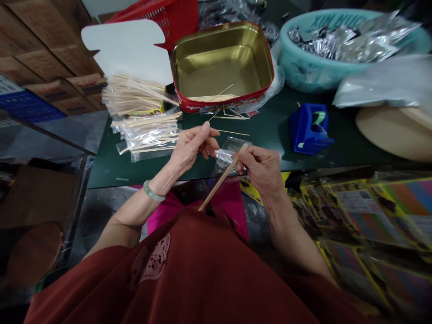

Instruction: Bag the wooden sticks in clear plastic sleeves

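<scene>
My right hand (258, 166) is closed around a slim bundle of wooden sticks (219, 184), which slants down toward my lap. Clear film of a plastic bag (224, 155) stretches from these fingers to my left hand (194, 146). The left fingers are curled, with the lower ones on the film. By the left thumb tip a thin stick end shows; whether it is pinched or lies behind, I cannot tell. Left of this hand lie bagged sticks (148, 135) in a stack. More loose sticks (232, 118) lie on the green table (104, 168) beyond my hands.
A gold-lined red tin (222, 63) with some sticks stands behind my hands, beside an open white box (131, 51). To the right are a blue tape dispenser (310, 128) and a turquoise basin (303, 72) of silvery packets. Packaged colourful goods (367, 211) lie below the right edge.
</scene>
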Action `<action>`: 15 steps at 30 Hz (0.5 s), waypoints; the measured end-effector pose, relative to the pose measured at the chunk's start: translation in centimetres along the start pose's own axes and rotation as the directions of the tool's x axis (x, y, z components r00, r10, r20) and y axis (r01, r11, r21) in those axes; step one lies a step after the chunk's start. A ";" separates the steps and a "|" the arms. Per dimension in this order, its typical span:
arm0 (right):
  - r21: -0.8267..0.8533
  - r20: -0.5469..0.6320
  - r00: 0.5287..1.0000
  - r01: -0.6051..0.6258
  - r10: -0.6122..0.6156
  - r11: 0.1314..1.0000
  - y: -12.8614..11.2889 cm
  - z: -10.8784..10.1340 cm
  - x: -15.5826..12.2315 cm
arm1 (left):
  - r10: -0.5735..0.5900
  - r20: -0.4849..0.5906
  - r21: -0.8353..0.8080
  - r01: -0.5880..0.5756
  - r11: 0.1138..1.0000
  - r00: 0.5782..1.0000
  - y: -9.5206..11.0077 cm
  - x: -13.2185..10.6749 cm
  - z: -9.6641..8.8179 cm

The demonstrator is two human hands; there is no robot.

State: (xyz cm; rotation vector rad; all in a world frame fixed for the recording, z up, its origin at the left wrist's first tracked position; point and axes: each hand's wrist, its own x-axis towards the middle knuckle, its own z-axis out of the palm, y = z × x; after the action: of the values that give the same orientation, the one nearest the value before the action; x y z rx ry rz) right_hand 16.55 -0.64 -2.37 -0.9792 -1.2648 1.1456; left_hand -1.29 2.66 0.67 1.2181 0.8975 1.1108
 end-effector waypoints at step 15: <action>0.016 0.179 0.984 -0.030 0.027 0.999 0.3 0.6 0.6 | -0.118 0.052 -0.043 0.120 0.992 0.992 -1.5 -0.3 0.2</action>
State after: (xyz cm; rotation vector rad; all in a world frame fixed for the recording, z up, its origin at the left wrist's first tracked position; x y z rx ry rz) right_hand 15.90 -0.05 -2.54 -0.8989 -1.3836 1.2879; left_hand -0.92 2.37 -0.74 1.1352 0.8908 0.9964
